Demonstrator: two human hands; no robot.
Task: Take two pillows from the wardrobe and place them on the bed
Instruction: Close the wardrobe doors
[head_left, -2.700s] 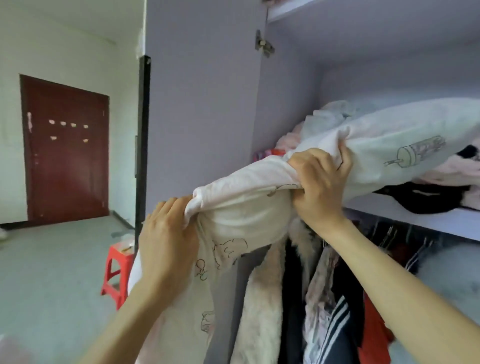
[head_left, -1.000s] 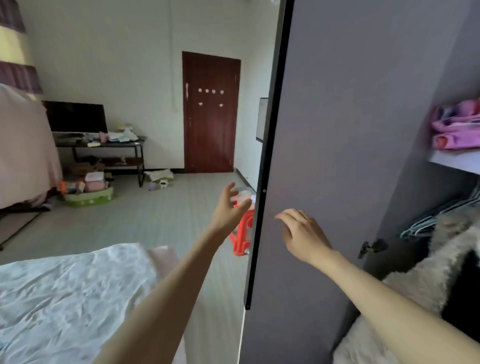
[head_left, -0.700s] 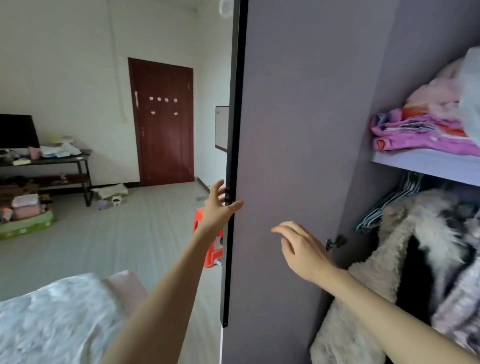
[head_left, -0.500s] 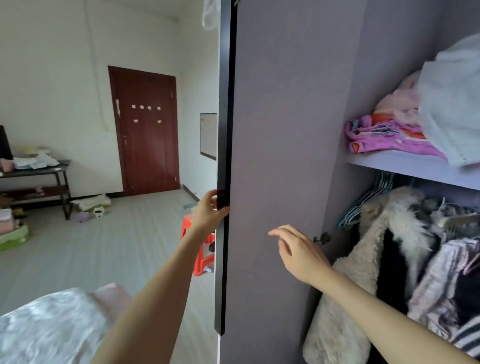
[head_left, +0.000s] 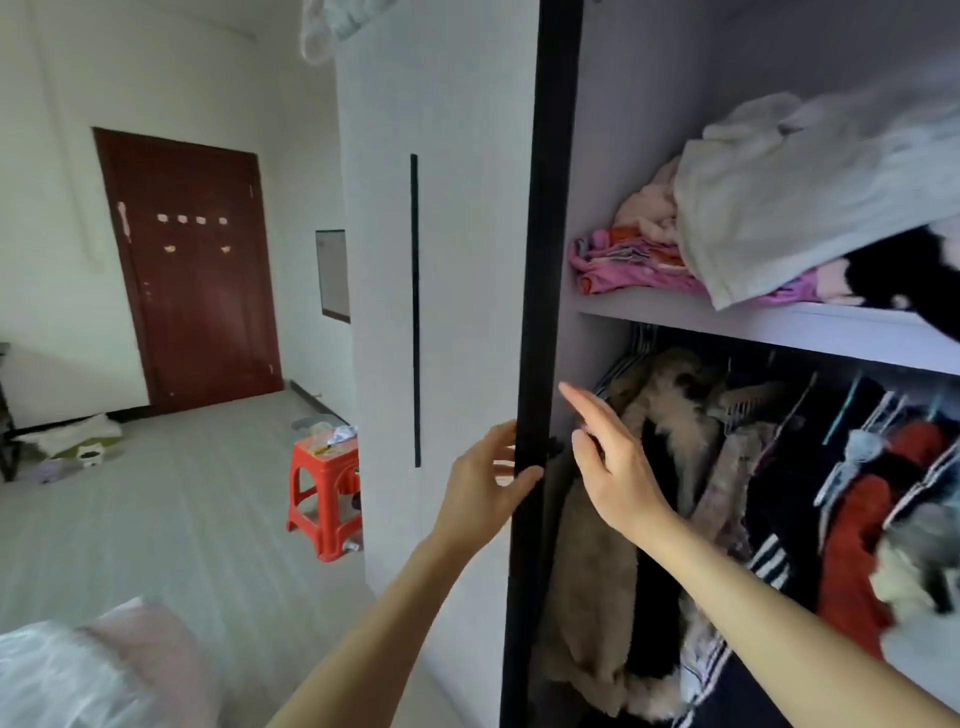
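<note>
My left hand curled loosely around the dark edge of the wardrobe door, thumb in front and fingers behind. My right hand hovered open inside, fingers straight, holding nothing. On the upper shelf lay one pale bulky bundle, probably a pillow; I could count no second there. At the lower left, a white and pink pillow lay on what I took for the bed. I judged the bundle light, soft and floppy, best gripped by bunching fabric at a corner with both hands.
</note>
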